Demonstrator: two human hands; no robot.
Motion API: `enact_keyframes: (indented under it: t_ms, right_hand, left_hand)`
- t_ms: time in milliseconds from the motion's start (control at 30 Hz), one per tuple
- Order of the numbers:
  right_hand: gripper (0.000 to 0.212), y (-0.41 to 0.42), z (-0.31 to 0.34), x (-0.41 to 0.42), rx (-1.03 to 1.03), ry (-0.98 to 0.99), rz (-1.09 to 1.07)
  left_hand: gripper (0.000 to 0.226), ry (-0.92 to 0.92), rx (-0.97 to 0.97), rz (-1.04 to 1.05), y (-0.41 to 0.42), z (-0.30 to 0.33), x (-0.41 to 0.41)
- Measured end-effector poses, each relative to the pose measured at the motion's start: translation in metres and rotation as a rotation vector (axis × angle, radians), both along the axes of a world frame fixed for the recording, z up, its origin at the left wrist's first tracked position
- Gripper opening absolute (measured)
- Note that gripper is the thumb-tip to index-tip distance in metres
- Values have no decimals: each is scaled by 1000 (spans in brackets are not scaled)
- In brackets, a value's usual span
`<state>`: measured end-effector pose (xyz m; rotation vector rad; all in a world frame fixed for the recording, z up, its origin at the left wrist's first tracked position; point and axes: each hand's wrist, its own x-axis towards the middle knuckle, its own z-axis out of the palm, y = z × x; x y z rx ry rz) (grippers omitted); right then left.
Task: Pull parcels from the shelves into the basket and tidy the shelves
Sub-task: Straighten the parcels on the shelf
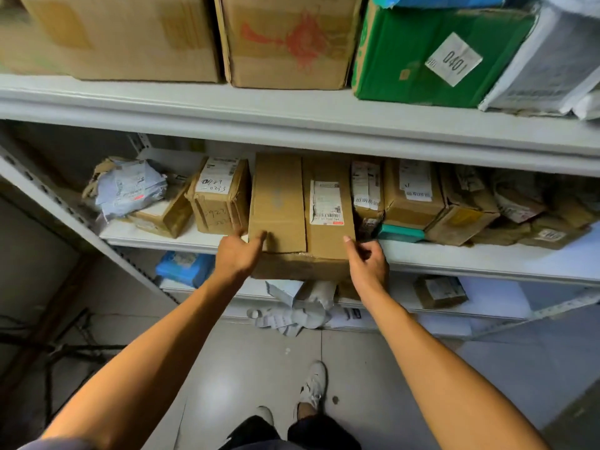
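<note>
From the head camera, both bare forearms reach forward and up from the bottom corners toward the middle shelf (454, 258) of a grey metal rack. The left hand (235, 254) sits at the near left corner of a large brown cardboard box (298, 209), thumb laid on the box top and the fingers wrapped round the corner, so it grips the box. The right hand (367, 261) is at the near right corner: the forefinger stretches along the top edge while the other fingers curl at the box's side, so it holds that corner too. The box lies flat with its front end jutting out past the shelf edge, a white shipping label (326, 203) on its top.

Left of it stand a smaller taped box (219, 196) with handwriting and a crumpled grey mailer (130, 186). To the right, small parcels (412, 193) are packed close together. On the upper shelf (259, 105) sit big cartons and a green box (422, 56) tagged 0401. On the lower shelf (487, 303), beneath the hands, lie white paper scraps (302, 310). A white shoe (313, 384) stands on the tiled floor.
</note>
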<state>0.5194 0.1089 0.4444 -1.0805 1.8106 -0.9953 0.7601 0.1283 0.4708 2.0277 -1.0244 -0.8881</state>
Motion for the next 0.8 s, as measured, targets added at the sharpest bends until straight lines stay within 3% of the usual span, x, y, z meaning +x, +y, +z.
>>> enact_keyframes:
  t_ms: [100,233,333,467,633,700,800]
  right_hand:
    - [35,34,-6,-8,2,-43,1]
    - [48,66,-17,-18,28,-75,20]
    - [51,71,-18,-29,50,-77,103]
    - [38,64,-12,-39,49,-138,207]
    - [40,60,-10,-53,132,-242,269]
    - [54,52,-3,-63,150,-277,317]
    - [93,35,0,-82,221,-203,450]
  left_hand:
    - [51,93,19,27,33,-11,8]
    - [32,437,-1,95,66,-16,9]
    - [38,634,70,91,75,-16,12]
    - [67,655,96,58,76,-13,17]
    - [64,581,114,74,83,-23,4]
    - [63,580,146,112,84,-23,-5]
    - [54,563,210,92,93,-17,-26]
